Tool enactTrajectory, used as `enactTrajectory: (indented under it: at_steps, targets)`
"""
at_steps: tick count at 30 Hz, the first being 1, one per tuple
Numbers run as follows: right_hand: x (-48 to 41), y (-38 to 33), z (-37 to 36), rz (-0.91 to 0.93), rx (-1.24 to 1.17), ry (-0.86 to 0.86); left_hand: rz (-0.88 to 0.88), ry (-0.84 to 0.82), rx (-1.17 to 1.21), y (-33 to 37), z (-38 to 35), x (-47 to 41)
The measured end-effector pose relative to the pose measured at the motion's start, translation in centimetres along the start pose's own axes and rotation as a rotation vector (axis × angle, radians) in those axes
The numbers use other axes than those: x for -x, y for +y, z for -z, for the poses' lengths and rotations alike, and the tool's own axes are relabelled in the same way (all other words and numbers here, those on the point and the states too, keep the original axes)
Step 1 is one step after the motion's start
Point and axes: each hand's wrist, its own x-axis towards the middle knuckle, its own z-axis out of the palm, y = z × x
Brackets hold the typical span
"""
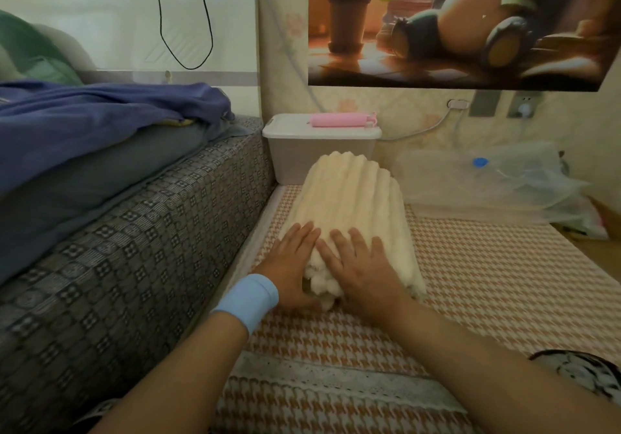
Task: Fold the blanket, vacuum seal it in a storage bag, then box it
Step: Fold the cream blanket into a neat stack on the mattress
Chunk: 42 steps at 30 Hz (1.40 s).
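**Left hand [292, 265] and right hand [358, 267] press the folded blanket [356, 195]**

The left hand, fingers straight, lies against the near left edge of the cream ribbed blanket. The right hand rests flat on top, gripping nothing. The blanket sits folded into a thick bundle on the houndstooth mat [487, 282] beside the bed [134, 232], so folding looks all but done.

Next comes bagging. That calls for lifting the bundle right to the clear storage bag [497, 181] (blue valve on top) and opening its mouth. The lidded white box [319, 151] waits behind, with a pink cylinder [339, 120] on it. No writing is legible.
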Motion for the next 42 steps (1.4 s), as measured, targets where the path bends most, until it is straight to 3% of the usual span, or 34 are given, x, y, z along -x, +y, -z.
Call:
enactTrajectory:
  at_steps: [4, 6, 9, 10, 12, 14, 17, 20, 23, 27, 30, 34, 38, 40, 42]
  targets:
    - [-1.2, 0.8, 0.0, -0.092, -0.058, 0.071, 0.062, 0.153, 0.242, 1.0, 1.5, -0.2]
    - [-1.8, 1.3, 0.6, -0.193, -0.128, 0.108, 0.158, 0.350, 0.328, 1.9, 2.2, -0.1]
    - [-2.7, 2.3, 1.4, -0.364, -0.230, 0.176, 0.585, 0.672, 0.532, 3.9, 2.9, -0.6]
    - [-2.9, 2.5, 1.5, -0.408, -0.267, 0.200, 0.767, 0.662, 0.684, 4.1, 2.7, -1.2]
    - [-3.1, 3.3, 1.8, -0.474, -0.317, 0.244, 0.974, 0.436, 0.998, 5.0, 2.6, -2.3]
    - [-3.2, 3.6, 1.8, -0.512, -0.320, 0.265, 0.849, 0.209, 1.377, 6.1, 2.4, -3.4]
    - [-3.0, 3.4, 1.7, -0.520, -0.314, 0.292, 0.568, 0.276, 1.690, 8.0, 3.6, -4.6]
    - [-2.1, 2.7, 1.7, -0.507, -0.351, 0.302, 0.585, 0.452, 1.589, 9.0, 4.9, -5.8]
    - [-0.8, 2.3, 1.8, -0.407, -0.482, 0.233, 0.581, 0.518, 1.520, 8.6, 5.4, -7.0]
    - [0.4, 3.4, 2.8, -0.313, -0.751, 0.240, 0.340, 0.601, 1.269, 7.8, 6.9, -8.2]
    - [0.2, 6.7, 4.4, -0.278, -0.647, 0.317, 0.087, 0.557, 1.054, 7.6, 8.2, -8.8]
    - [-0.1, 9.5, 6.4, -0.269, -0.401, 0.475, -0.033, 0.515, 0.671, 7.3, 8.7, -8.6]
    - [0.6, 10.4, 7.9, -0.150, -0.552, 0.544, -0.052, 0.484, 0.550, 7.1, 9.0, -7.0]
    - [0.7, 11.5, 9.0, -0.120, -0.504, 0.424, -0.016, 0.427, 0.586, 7.0, 8.8, -6.3]
    - [1.0, 12.4, 9.4, -0.115, -0.356, 0.180, -0.062, 0.268, 0.522, 5.5, 8.9, -5.2]
